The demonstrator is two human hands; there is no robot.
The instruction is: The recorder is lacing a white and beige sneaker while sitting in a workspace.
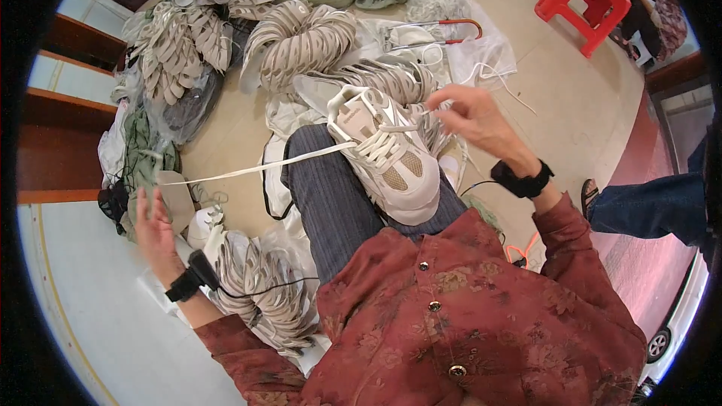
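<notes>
A beige and white sneaker (395, 158) rests on my lap with its toe toward me and its laces threaded through the upper part. From its eyelets a long white shoelace (274, 165) stretches out to the left. My left hand (156, 234) is at the far end of that lace, fingers stretched up and apart; the lace tip is just beyond the fingertips, and I see no grip on it. Beside the shoe's collar on the right, my right hand (472, 119) has thumb and forefinger pinched together, apparently on a thin lace end.
Bundles of beige shoe uppers (301, 41) lie on the floor ahead, with another bundle (263, 286) by my left leg. A red plastic stool (585, 0) stands at far right near another person. A leg in jeans (647, 207) is at right.
</notes>
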